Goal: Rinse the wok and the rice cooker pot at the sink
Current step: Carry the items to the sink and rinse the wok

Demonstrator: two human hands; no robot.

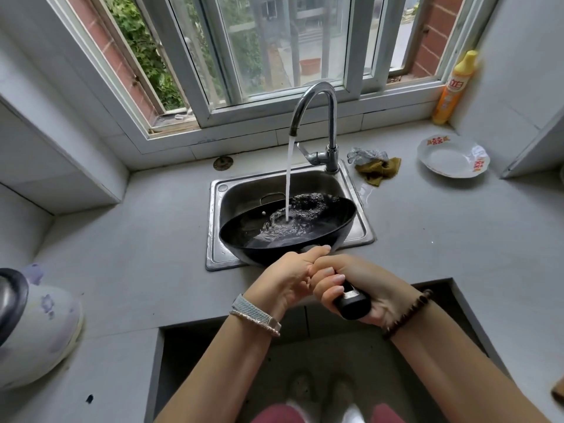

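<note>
Wok (320,219) over sink (364,227), faucet (317,117) stream hitting its bowl; our left hand (293,277) and right hand (351,288) both clamp the handle (354,303) — we'd swirl gently, keeping it level to avoid slopping.

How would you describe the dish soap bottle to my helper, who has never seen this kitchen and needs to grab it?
Start at the window behind the sink and follow its sill to the far right corner of the counter. The dish soap bottle stands upright there against the wall, behind the white plate. It is the only tall yellow-orange thing on the counter, with a yellow cap and a red label.
</note>
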